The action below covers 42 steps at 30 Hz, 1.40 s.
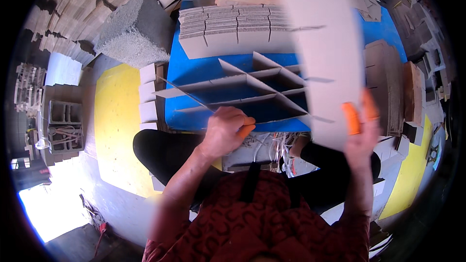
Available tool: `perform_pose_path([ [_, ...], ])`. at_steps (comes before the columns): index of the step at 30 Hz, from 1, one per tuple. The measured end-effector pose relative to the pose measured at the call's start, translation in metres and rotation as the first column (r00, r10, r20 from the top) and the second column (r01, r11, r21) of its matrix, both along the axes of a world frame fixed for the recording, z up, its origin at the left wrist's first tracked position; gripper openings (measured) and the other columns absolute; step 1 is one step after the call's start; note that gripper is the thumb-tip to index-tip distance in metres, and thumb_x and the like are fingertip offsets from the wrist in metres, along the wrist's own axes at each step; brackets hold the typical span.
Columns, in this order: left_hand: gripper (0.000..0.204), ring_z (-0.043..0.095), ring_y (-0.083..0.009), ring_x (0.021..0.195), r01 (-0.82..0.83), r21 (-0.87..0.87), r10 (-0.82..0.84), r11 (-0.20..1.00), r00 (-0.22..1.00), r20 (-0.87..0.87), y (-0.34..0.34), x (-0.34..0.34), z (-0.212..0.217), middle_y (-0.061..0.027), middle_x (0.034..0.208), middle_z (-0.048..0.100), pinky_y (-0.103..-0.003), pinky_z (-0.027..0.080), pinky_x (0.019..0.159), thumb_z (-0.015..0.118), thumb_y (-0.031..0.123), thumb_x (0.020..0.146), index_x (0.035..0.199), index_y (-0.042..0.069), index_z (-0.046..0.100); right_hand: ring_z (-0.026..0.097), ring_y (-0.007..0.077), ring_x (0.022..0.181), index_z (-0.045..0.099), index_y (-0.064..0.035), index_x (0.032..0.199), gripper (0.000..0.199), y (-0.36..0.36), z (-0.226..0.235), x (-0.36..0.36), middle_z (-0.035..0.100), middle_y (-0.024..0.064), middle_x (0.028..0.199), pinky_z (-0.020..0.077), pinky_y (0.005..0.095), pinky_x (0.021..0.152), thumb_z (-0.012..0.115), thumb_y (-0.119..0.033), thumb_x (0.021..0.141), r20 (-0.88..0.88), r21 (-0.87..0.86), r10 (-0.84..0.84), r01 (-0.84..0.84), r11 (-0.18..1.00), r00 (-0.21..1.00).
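Cardboard strip [332,63] sits pinched in the right hand [362,138]; the left hand [224,128] grips cardboard grid [213,87].

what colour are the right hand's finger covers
Bright orange finger covers on the right hand, seen best in the head view.

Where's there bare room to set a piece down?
The yellow sheet at left, bordered by the concrete block and a row of cardboard pieces; also a narrow blue table strip between slotted stack and cardboard grid. Crowded: mid-table, around the grid and the panel in the right hand.
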<state>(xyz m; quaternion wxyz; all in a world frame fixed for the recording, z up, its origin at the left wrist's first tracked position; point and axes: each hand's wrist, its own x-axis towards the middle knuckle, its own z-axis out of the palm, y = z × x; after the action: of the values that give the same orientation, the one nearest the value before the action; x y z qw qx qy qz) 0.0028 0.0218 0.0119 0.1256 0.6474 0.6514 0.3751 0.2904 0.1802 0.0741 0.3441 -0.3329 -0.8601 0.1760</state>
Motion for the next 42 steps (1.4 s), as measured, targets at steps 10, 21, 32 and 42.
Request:
perform_pose_path([
  [10, 0.017, 0.066, -0.0238, 0.077, 0.010, -0.038, -0.009, 0.999, 1.000, 0.025, -0.001, 0.003, 0.000, -0.0050, 0.077, 0.068, -0.035, 0.050, 0.074, 0.080, 0.005, 0.068, 0.083, 0.007, 0.072, 0.065, 0.0242, 0.068, 0.039, 0.0015, 0.145, 0.081, -0.029, -0.038, -0.095, 0.064, 0.0124, 0.091, 0.0525, 0.0336, 0.053, 0.067, 0.012, 0.069, -0.024, 0.104, 0.390, -0.386, 0.917, 0.921],
  [21, 0.019, 0.065, -0.0246, 0.077, 0.033, -0.018, -0.033, 0.999, 0.999, 0.014, -0.002, 0.000, 0.000, -0.0045, 0.078, 0.065, -0.036, 0.050, 0.074, 0.078, 0.004, 0.065, 0.082, 0.008, 0.070, 0.056, 0.0201, 0.064, 0.034, 0.0045, 0.147, 0.086, -0.040, -0.035, -0.123, 0.050, 0.0066, 0.077, 0.0491, 0.0311, 0.050, 0.067, 0.001, 0.067, 0.259, 0.131, 0.436, -0.478, 0.868, 0.862],
  [32, 0.016, 0.064, -0.0257, 0.076, 0.017, 0.015, -0.017, 1.000, 1.000, -0.002, -0.004, 0.001, -0.004, -0.0054, 0.077, 0.064, -0.037, 0.050, 0.071, 0.077, 0.003, 0.064, 0.076, 0.007, 0.067, 0.055, 0.0176, 0.079, 0.049, 0.0083, 0.136, 0.066, -0.047, -0.038, -0.139, 0.055, 0.0055, 0.081, 0.0494, 0.0284, 0.062, 0.064, -0.009, 0.074, 0.566, 0.142, 0.362, -0.520, 0.842, 0.741],
  [42, 0.070, 0.043, -0.0276, 0.136, 0.215, -0.139, -0.224, 0.967, 0.973, -0.054, -0.012, -0.016, 0.048, -0.0071, 0.146, 0.047, -0.048, 0.030, 0.115, 0.085, 0.021, 0.063, 0.130, 0.018, 0.064, 0.054, 0.0280, 0.092, 0.062, 0.0020, 0.116, 0.039, 0.024, -0.044, -0.121, 0.056, 0.0102, 0.100, 0.0460, 0.0395, 0.077, 0.069, -0.010, 0.080, 0.430, 0.322, -0.083, -0.067, 0.944, 0.899],
])
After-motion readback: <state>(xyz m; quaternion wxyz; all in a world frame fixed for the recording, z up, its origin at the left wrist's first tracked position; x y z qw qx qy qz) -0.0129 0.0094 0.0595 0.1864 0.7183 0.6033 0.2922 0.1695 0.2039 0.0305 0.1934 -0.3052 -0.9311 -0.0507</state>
